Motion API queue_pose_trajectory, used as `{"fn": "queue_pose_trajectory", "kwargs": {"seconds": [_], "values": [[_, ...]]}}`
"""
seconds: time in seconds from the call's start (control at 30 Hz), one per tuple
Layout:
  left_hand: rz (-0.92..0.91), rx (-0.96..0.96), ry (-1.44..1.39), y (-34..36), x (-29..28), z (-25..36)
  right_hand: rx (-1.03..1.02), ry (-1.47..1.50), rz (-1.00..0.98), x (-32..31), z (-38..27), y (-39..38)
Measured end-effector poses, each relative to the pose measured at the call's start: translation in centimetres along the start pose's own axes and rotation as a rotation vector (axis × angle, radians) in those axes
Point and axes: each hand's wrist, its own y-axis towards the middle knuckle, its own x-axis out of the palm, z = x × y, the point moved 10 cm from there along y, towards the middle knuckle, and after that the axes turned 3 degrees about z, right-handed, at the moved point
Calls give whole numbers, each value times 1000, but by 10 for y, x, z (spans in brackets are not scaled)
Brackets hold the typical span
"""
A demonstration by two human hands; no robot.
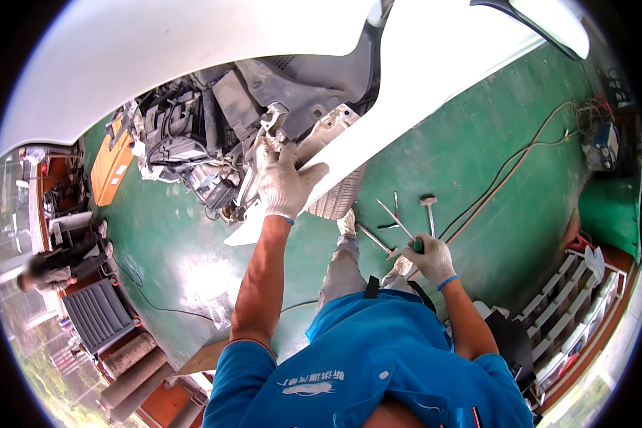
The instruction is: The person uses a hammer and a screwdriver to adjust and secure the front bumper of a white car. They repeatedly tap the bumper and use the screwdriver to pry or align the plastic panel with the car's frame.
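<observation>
My left hand (282, 187), in a pale work glove, lies over the front edge of a white car fender (414, 85). Its thumb is spread onto the fender, and its fingers reach onto the dirty metal bracket (269, 127) beside the engine bay (192, 135). Down by my right leg, my gloved right hand (435, 262) is closed around the dark green handle of a screwdriver (394, 218). The shaft points up and left, away from the fender. Part of a tyre (337, 197) shows under the fender.
On the green floor lie a hammer (428, 205), pliers (396, 214) and another long-handled tool (375, 240). Hoses (510, 173) run to the right. An orange box (111, 167) stands left of the car; a white rack (560, 307) is at lower right. A person (50, 278) sits far left.
</observation>
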Motion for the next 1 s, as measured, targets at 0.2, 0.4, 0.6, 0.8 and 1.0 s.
{"fn": "queue_pose_trajectory", "kwargs": {"seconds": [0.2, 0.4, 0.6, 0.8, 1.0], "values": [[12, 107, 183, 4, -18, 14, -238, 366, 13, -67, -110, -18], [-15, 213, 219, 8, 2, 32, 113, 397, -121, -23, -38, -21], [-15, 189, 279, -2, 7, 56, 98, 543, -28, 7, 19, -22], [20, 21, 269, 7, 10, 62, 282, 597, -163, 36, 92, 19], [41, -37, 349, 16, 17, 73, 224, 719, -201, 47, 164, 91]]}}
